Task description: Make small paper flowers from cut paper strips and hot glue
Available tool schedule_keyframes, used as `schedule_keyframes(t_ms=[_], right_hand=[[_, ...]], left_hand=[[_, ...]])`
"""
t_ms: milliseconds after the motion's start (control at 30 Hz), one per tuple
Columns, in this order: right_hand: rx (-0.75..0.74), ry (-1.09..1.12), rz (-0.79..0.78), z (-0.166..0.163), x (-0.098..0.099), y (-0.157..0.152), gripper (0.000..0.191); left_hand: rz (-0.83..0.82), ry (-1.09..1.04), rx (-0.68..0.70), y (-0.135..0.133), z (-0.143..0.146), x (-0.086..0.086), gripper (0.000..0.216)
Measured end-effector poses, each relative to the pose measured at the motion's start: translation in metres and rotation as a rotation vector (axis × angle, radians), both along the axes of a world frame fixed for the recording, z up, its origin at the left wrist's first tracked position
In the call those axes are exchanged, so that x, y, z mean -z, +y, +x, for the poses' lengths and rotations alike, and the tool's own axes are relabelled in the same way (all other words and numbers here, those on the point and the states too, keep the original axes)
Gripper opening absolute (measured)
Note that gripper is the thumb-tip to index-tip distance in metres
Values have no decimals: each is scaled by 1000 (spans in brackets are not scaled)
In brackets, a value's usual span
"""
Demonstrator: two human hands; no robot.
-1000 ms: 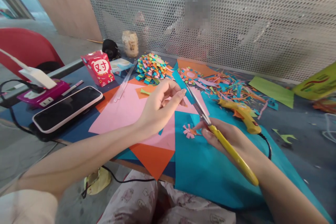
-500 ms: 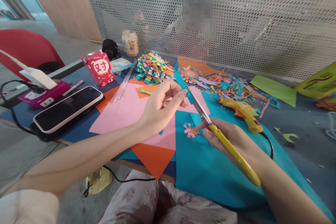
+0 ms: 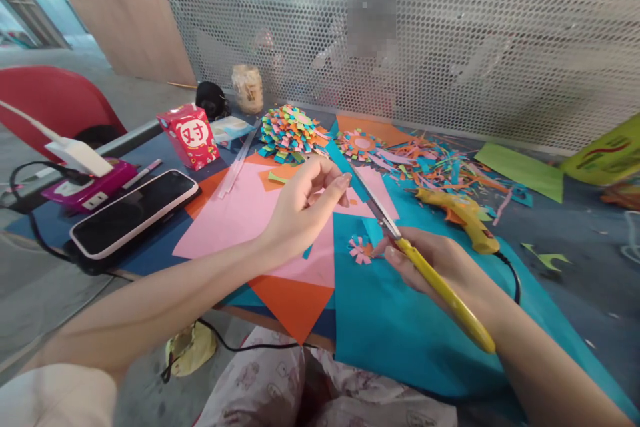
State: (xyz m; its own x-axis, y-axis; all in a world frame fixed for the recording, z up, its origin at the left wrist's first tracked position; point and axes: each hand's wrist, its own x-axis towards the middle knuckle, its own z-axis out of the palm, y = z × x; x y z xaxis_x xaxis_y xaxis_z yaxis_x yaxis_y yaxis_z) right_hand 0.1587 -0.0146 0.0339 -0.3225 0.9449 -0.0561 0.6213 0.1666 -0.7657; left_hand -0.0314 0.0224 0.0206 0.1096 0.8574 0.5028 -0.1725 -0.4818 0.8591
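My left hand [image 3: 305, 207] pinches a narrow blue paper strip [image 3: 345, 163] over the pink paper sheet [image 3: 215, 227]. Yellow-handled scissors [image 3: 435, 283] are in my right hand [image 3: 437, 257], their blades pointing up and left along the strip. The blades look almost closed; whether they bite into the strip I cannot tell. By my right fingertips is a small fringed flower [image 3: 360, 250] of pink paper, over a large blue paper sheet [image 3: 400, 340]. Whether those fingers also hold the flower is unclear.
A fringed paper ball [image 3: 293, 137] and heaped paper scraps [image 3: 445, 163] lie at the back. A yellow glue gun [image 3: 460, 217] rests right of my hands. At left are a phone [image 3: 135, 213], a purple power strip [image 3: 90, 190] and a red box [image 3: 190, 137]. A perforated metal panel [image 3: 300, 20] stands behind.
The view has shifted slightly, so the table's back appears a little lower. Both hands keep nearly the same pose, with the strip and scissors still held.
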Motion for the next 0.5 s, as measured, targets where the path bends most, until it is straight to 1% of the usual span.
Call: schedule_keyframes(t_ms=[167, 267, 400, 500], right_hand=[[-25, 2, -24, 5, 8, 4, 46], [-18, 7, -36, 6, 11, 6, 43], [7, 24, -27, 6, 11, 5, 41], [-1, 22, -31, 6, 10, 5, 42]], left_hand=[[-7, 19, -14, 0, -1, 0, 17], [-12, 30, -22, 0, -1, -1, 18], [-8, 50, -29, 0, -1, -2, 19], [-8, 76, -45, 0, -1, -1, 20]])
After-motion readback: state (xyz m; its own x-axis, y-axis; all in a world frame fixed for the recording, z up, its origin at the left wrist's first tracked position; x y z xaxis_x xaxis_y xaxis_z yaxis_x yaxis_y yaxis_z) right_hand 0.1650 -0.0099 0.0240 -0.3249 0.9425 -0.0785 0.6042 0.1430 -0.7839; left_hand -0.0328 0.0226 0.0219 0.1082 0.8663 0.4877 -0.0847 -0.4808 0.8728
